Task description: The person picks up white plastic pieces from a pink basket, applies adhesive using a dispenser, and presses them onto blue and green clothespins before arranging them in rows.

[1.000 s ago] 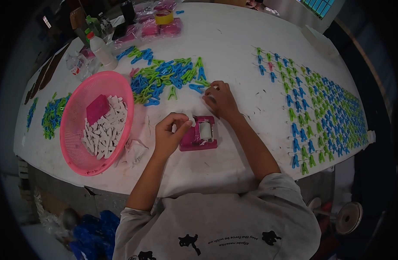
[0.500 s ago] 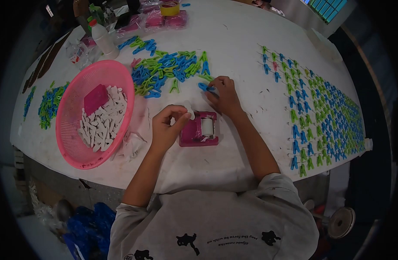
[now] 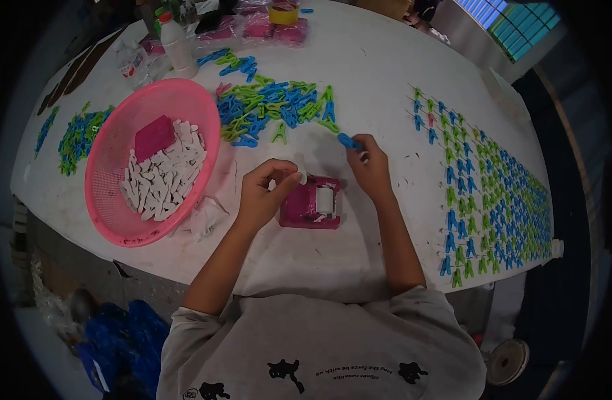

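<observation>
1. Right hand point(image 3: 371, 167) pinches a blue clip point(image 3: 349, 141), its long axis slanting toward the counter's point(image 3: 379, 63) far edge.
2. Left hand point(image 3: 266, 193), just left, pinches a white piece point(image 3: 302, 177) over the pink box point(image 3: 311, 204).

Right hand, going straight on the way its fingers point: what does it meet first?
Most likely the near edge of the heap of blue and green clips: the right hand, pinching a blue clip, points away and left toward it. Depth is hard to judge.
</observation>
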{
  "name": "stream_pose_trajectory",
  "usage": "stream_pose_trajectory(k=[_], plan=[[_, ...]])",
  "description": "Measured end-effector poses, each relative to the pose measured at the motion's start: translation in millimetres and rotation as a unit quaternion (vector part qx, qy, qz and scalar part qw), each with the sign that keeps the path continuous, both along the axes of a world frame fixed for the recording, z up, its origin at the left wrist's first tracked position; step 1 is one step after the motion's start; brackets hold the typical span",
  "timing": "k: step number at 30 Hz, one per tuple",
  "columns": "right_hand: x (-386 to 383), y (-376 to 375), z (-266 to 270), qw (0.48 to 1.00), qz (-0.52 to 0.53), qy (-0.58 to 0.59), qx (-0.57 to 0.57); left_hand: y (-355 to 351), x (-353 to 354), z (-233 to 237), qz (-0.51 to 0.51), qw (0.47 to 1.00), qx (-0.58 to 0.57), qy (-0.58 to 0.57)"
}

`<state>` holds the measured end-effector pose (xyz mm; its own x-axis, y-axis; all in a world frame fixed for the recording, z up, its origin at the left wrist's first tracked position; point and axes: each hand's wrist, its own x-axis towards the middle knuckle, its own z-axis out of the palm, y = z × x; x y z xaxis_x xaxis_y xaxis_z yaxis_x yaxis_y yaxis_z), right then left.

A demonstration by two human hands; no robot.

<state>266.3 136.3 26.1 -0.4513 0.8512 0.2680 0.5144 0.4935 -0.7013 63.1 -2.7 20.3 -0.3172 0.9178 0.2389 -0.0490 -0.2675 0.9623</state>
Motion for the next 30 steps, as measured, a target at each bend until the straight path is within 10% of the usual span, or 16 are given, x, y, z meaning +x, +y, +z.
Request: stream_pose_trajectory(k=[11,30], plan=[[35.1,-76.5,21.6,0.956,-0.026,0.288,-0.057,-8.5,5.3,8.4,-0.054,0.997,0.051,0.012],[21.8,-88.3,22.5,0.980,0.089,0.175,0.008,-10.7,7.2,8.4,-0.114,0.989,0.046,0.083]])
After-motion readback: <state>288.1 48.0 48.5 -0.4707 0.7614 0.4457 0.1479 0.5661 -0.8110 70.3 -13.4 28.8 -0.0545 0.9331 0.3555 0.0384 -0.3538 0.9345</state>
